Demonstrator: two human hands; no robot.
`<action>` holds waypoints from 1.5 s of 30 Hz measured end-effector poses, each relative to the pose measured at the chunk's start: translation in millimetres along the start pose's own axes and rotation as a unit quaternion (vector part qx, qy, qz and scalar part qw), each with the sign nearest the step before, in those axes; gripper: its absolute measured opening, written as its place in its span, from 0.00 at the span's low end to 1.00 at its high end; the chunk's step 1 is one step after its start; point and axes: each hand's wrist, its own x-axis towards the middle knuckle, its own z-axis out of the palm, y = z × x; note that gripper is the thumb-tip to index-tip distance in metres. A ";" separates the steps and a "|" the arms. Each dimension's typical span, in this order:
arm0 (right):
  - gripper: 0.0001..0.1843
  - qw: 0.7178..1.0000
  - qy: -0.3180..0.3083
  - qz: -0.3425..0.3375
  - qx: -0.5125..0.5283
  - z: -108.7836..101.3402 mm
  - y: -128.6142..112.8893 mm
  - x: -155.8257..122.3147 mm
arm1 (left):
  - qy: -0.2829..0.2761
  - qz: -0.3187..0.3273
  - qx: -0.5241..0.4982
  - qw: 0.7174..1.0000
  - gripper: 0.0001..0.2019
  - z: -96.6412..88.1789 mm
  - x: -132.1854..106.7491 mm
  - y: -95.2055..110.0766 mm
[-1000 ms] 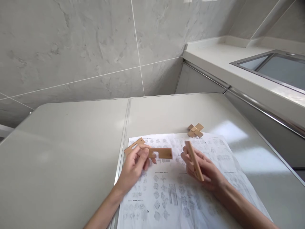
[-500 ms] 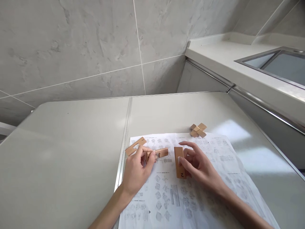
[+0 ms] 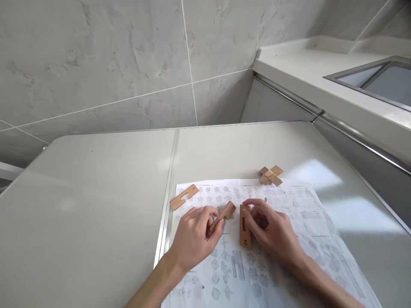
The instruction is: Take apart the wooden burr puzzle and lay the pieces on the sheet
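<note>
My left hand (image 3: pixel 199 229) is closed around a notched wooden puzzle piece (image 3: pixel 227 210), tilted up to the right over the sheet. Just right of it, my right hand (image 3: pixel 272 229) grips a flat wooden piece marked 2 (image 3: pixel 245 244) between thumb and fingers; a long slot shows in its face. The two pieces are close but apart. Beyond my left hand, a third wooden piece (image 3: pixel 176 202) with a cut-out and a mark at its end lies at the sheet's upper left corner.
A printed instruction sheet (image 3: pixel 298 248) with small diagrams lies under my hands on the pale table (image 3: pixel 96 222). An assembled wooden cross (image 3: pixel 271 175) sits at the sheet's far edge. A counter (image 3: pixel 295 66) with a sink stands to the right, a tiled wall (image 3: pixel 128 55) behind.
My left hand has turned its piece from nearly level to a steeper slant and moved slightly right. My right hand's fingers have shifted on piece 2, and its slot now shows.
</note>
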 end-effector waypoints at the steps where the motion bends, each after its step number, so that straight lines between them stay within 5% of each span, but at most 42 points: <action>1: 0.10 1.000 0.002 -0.009 -0.016 0.7 0.8 -0.3 | -0.003 0.009 -0.001 1.000 0.04 0.5 -0.3 -0.7; 16: 0.10 0.988 -0.010 -0.095 -0.120 5.7 8.5 -1.1 | -0.010 0.060 0.078 0.995 0.03 -5.1 3.1 -0.5; 25: 0.12 0.986 -0.108 -0.125 -0.031 0.7 -2.2 -1.8 | 0.036 0.033 0.049 0.998 0.10 -7.7 3.7 2.7; 30: 0.16 0.971 -0.168 -0.169 -0.032 -0.6 -2.9 -3.8 | 0.023 0.044 0.039 0.998 0.23 -8.4 6.6 3.7; 38: 0.17 0.977 -0.161 -0.135 -0.019 -0.7 -4.9 -3.0 | 0.080 -0.004 0.146 0.986 0.16 -6.8 8.8 -13.4; 45: 0.17 0.980 -0.159 -0.119 -0.013 -1.4 -4.8 -2.9 | 0.094 -0.036 0.144 0.985 0.18 -14.7 12.8 -27.9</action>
